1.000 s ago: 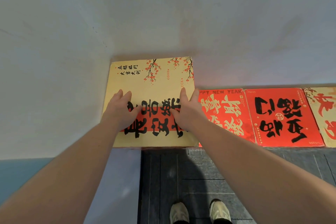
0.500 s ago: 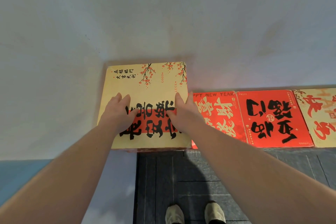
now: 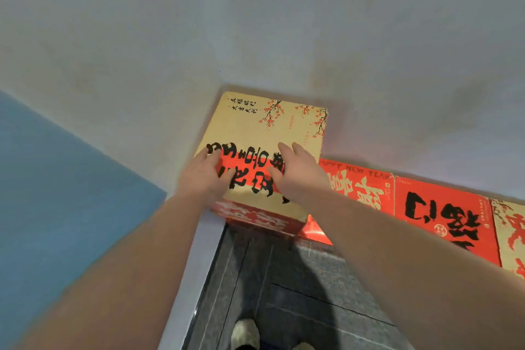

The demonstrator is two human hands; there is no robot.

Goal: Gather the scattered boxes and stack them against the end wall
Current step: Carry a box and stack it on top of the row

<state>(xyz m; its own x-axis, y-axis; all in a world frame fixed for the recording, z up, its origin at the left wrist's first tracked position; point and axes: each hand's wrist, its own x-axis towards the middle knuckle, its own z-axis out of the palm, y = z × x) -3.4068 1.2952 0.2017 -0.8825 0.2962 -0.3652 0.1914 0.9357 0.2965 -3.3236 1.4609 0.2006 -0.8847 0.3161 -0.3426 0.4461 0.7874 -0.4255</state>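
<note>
Both the left hand (image 3: 206,179) and the right hand (image 3: 298,172) lie flat, fingers straight, pressing on the cream-yellow cardboard box with black calligraphy and a red band (image 3: 272,128). It tops a stack in the corner against the pale end wall (image 3: 284,23), beside a lower row of red printed boxes (image 3: 437,207).

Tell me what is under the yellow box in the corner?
Under the yellow box sits a red box; only its front edge shows. Both hands, left hand and right hand, rest on top. Anything lower is hidden.
</note>
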